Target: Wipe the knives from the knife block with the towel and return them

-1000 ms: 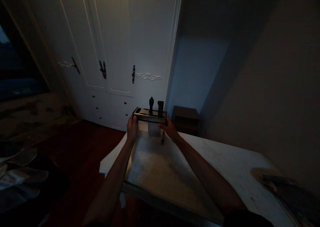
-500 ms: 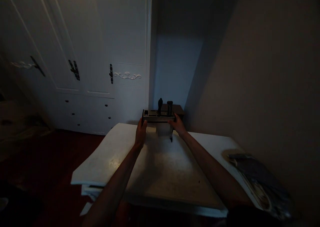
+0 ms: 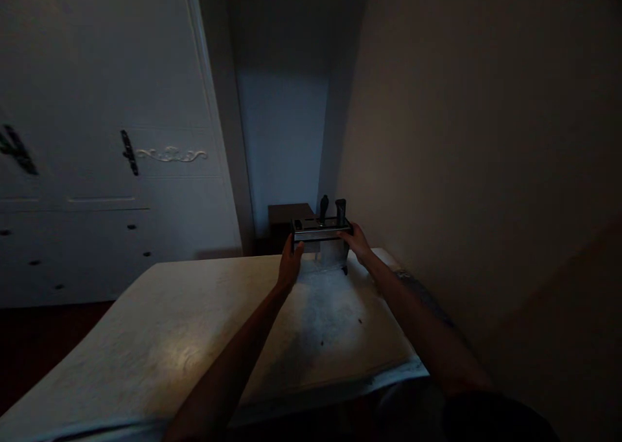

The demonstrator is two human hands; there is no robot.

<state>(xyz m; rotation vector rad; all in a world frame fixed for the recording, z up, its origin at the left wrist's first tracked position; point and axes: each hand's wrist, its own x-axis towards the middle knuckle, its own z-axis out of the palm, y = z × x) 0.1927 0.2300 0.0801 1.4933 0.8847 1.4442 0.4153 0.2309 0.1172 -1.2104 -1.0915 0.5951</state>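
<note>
Between my two hands is a knife holder (image 3: 318,234) with a slotted top, a pale metallic front strip and a see-through lower part. Two dark handles stand up out of it, a slim handle (image 3: 324,209) and a wider knife handle (image 3: 341,212). My left hand (image 3: 290,265) is closed on its left end, thumb on the front. On the right end my right hand (image 3: 358,243) grips it the same way. The holder is upright at the far right part of the white table (image 3: 208,312); whether its feet touch the surface I cannot tell.
A white wardrobe (image 3: 170,196) with dark handles stands at the left. Behind the table is a low brown cabinet (image 3: 290,212) in the corner. The wall (image 3: 461,170) runs close along the right, with dark cloth (image 3: 422,296) at the table's right edge. Small dark specks lie on the table.
My view has turned right, so the wardrobe has slid left. Both hands, still gripping the knife holder, have shifted toward the table's right side, nearer the wall.
</note>
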